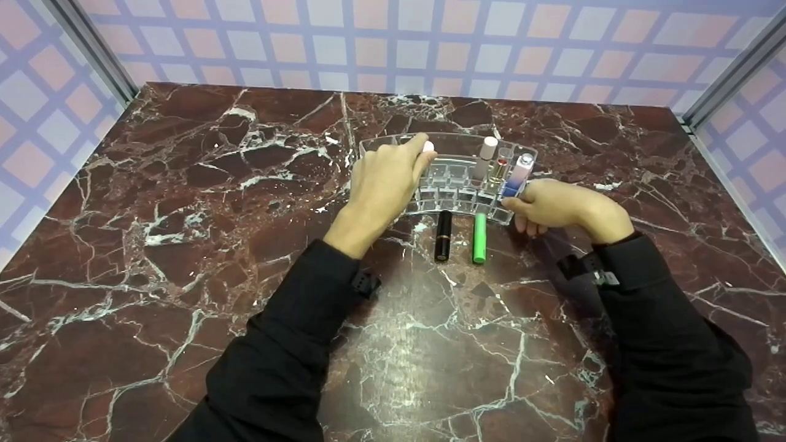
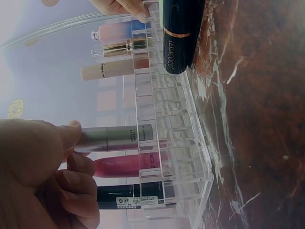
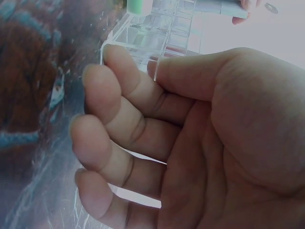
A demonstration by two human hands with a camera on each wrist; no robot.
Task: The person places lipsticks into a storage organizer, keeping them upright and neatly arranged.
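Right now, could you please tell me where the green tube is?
In the head view, the green tube lies on the table in front of the clear organizer, right of the black tube and left of the right hand.

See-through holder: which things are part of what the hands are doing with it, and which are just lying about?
Part of the job:
clear holder
right hand, gripping its corner
left hand, pinching the silver tube in it
other tubes standing in it

Lying on the table in front, perhaps waiting their turn:
black tube
green tube
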